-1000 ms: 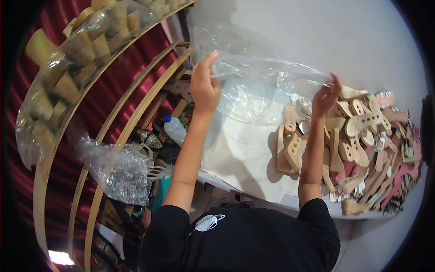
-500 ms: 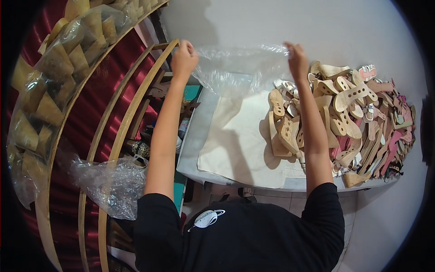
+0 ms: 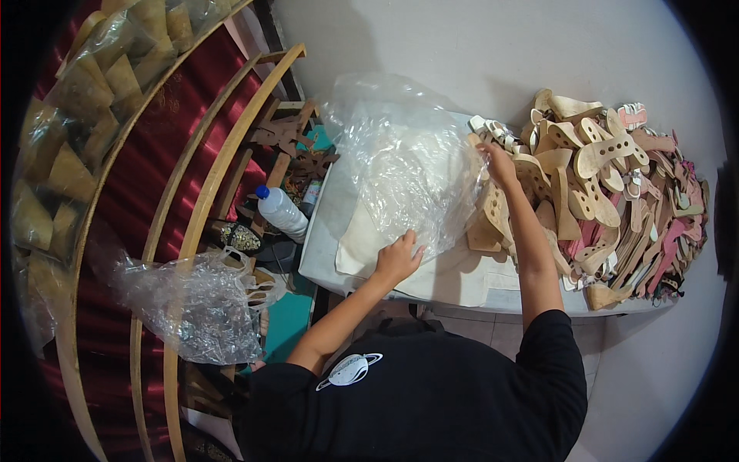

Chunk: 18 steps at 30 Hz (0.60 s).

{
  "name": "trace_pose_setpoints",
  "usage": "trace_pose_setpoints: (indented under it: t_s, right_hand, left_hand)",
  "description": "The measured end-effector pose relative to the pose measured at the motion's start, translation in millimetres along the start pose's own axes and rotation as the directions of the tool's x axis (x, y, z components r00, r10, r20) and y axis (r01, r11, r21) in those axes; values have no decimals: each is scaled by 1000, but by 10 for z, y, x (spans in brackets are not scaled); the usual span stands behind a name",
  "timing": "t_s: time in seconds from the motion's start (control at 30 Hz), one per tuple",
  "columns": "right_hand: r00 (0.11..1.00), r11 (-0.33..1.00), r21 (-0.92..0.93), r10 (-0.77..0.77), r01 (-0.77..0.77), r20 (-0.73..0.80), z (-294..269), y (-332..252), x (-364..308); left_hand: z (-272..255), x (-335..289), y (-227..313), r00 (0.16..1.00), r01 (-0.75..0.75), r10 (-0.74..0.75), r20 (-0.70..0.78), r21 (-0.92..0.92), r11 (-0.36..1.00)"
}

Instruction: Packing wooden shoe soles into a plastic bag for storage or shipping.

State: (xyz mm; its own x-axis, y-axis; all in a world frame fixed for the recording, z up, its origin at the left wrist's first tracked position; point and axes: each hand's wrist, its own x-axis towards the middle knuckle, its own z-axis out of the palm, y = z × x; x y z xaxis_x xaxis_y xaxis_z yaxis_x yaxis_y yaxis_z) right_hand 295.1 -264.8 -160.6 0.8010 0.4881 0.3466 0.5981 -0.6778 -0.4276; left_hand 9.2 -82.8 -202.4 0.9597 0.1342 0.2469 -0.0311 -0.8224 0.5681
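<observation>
A large clear plastic bag (image 3: 408,165) lies spread and wrinkled over a cream sheet (image 3: 358,245) on the grey-covered table. My right hand (image 3: 498,165) pinches the bag's right edge, close to the heap of tan wedge shoe soles with round holes (image 3: 604,158). Down at the bag's near edge rests my left hand (image 3: 398,258), its fingers apart on the plastic and holding nothing. One tan sole (image 3: 486,219) stands beside the bag's right side, below my right hand.
Straps and flat shoe parts (image 3: 654,231) pile up at the table's right end. To the left are a blue-capped bottle (image 3: 281,212), a crumpled clear bag (image 3: 204,312), curved wooden rails (image 3: 202,208) and bagged wedge pieces (image 3: 85,146). A wall (image 3: 493,46) rises behind.
The plastic bag has come down from the air and spread over the cream sheet. My left hand has let go and moved down toward me; my right hand has lowered with the bag's edge.
</observation>
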Motion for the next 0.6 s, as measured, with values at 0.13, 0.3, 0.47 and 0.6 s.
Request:
trace_pose_setpoints:
  t_s: [0.13,0.3,0.47,0.6]
  right_hand:
    - [971,963,-192,155,-189,-180,-1,-182,144]
    - [956,926,321,256,-200,-141,-29,96,75]
    - [839,881,333,440,-336,-319,436,-106,-619]
    - [847,507,754,518,-418,121,348,-531,-742]
  left_hand:
    - [166,339,142,997,66,-69,-31,-75,995]
    - [443,636,169,989,67,11,146,-519,852]
    - [198,860,193,796,273,252,550,-699,661]
    - [-354,1093,-207,744,412,243,623,-713,567]
